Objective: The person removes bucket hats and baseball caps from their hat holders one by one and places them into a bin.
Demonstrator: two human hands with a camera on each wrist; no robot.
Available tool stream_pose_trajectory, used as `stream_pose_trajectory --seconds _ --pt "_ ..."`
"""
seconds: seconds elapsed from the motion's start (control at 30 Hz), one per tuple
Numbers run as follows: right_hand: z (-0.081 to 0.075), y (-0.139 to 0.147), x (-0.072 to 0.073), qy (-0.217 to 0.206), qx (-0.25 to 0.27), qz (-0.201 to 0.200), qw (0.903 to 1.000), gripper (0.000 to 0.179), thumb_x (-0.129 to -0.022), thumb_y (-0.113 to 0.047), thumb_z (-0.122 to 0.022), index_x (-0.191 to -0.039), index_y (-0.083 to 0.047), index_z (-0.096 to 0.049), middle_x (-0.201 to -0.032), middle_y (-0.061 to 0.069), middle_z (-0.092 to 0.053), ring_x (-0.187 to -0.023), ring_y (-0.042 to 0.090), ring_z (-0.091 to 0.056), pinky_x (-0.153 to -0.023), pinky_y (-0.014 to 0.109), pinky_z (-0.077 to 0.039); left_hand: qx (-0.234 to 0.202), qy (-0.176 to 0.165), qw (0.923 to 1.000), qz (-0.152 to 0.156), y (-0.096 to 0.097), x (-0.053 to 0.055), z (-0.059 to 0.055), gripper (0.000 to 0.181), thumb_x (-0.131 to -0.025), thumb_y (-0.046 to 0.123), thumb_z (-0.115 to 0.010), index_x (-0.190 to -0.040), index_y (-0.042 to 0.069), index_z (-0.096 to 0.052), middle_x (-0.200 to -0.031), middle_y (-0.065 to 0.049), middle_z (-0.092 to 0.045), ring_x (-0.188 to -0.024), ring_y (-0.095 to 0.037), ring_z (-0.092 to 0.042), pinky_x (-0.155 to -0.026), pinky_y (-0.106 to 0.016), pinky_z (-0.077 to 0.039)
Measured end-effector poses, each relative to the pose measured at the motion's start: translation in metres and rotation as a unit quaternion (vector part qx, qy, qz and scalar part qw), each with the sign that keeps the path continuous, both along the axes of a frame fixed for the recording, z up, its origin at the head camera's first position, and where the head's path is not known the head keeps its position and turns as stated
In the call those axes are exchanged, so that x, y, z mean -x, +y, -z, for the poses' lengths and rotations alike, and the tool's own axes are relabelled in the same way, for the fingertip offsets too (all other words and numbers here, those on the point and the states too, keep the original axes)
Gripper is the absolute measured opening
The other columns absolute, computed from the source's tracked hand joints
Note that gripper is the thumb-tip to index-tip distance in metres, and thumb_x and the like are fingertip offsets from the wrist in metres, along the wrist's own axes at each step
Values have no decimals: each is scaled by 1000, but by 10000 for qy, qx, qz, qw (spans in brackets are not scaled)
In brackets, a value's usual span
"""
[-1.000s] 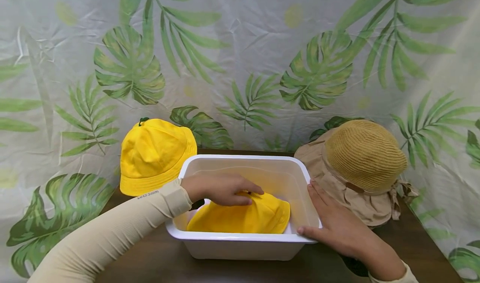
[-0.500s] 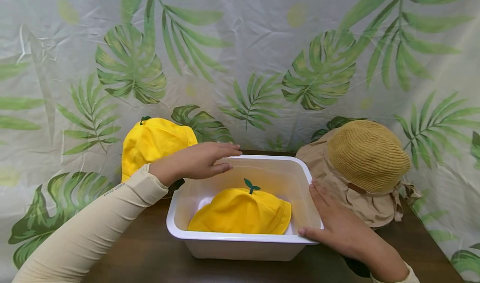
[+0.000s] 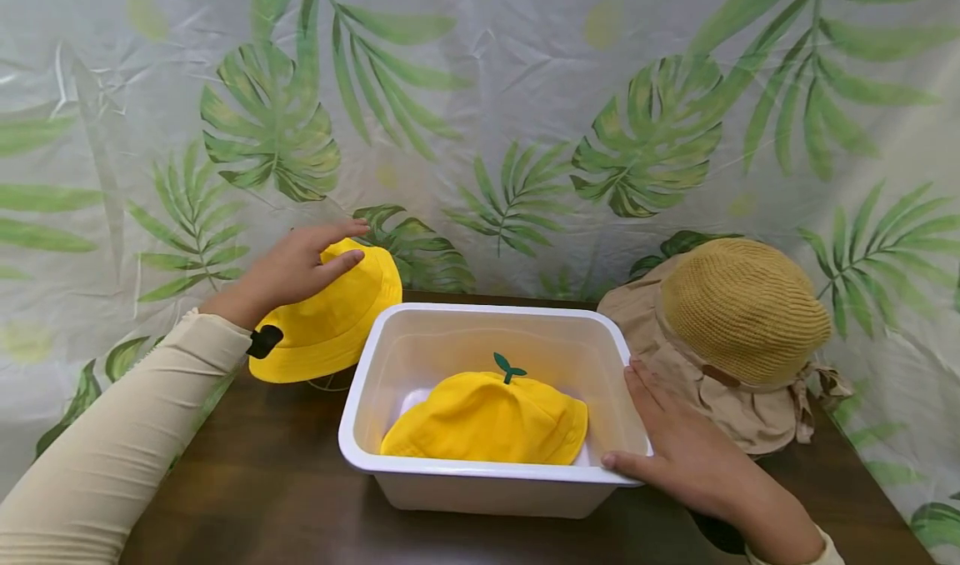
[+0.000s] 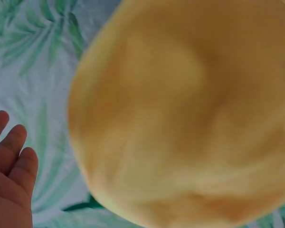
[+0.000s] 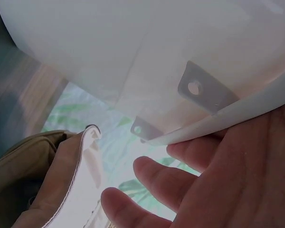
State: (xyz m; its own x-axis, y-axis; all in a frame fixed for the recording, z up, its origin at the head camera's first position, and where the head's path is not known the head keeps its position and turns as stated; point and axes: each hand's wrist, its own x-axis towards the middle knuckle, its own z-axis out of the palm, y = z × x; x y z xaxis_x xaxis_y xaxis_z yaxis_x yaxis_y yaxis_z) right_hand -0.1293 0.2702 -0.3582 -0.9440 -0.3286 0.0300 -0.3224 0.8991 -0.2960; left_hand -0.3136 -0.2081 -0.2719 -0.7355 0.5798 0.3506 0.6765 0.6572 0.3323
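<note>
My left hand is over the left yellow bucket hat, its fingers extended and overlapping the crown in the head view. In the left wrist view that hat fills most of the picture, and the fingers lie apart from it. A second yellow hat with a green sprout on top lies inside the white plastic tub. My right hand rests on the tub's right rim. Under that rim, the right wrist view shows relaxed fingers beside the tub wall.
On the right of the dark wooden table sits a tan hat with a knitted crown and a wide, tied cloth brim. The left hat sits on a thin wire stand. A leaf-print curtain hangs behind.
My left hand has lifted off the hat in the tub and moved left, over to the other yellow hat. My right hand has stayed on the tub's rim.
</note>
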Motion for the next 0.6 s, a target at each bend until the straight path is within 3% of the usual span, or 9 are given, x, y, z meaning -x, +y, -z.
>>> stream_pose_trajectory --seconds 0.33,0.6 --pt "3 0 -1 20 76 1 10000 107 -87 -69 -57 -157 2 -18 -163 21 -15 -145 42 -23 -108 64 -32 -96 121 9968 -789 -34 18 14 48 -102 21 -56 -144 -3 -48 -150 -24 -42 -139 -44 -35 -112 -61 -28" --pt "1 0 -1 58 10 1 10000 107 -87 -70 -56 -157 2 -19 -163 20 -15 -145 41 -23 -107 64 -32 -405 -484 9902 -1244 -52 26 21 60 -103 31 -55 -150 -2 -39 -153 -26 -36 -140 -46 -31 -112 -61 -28"
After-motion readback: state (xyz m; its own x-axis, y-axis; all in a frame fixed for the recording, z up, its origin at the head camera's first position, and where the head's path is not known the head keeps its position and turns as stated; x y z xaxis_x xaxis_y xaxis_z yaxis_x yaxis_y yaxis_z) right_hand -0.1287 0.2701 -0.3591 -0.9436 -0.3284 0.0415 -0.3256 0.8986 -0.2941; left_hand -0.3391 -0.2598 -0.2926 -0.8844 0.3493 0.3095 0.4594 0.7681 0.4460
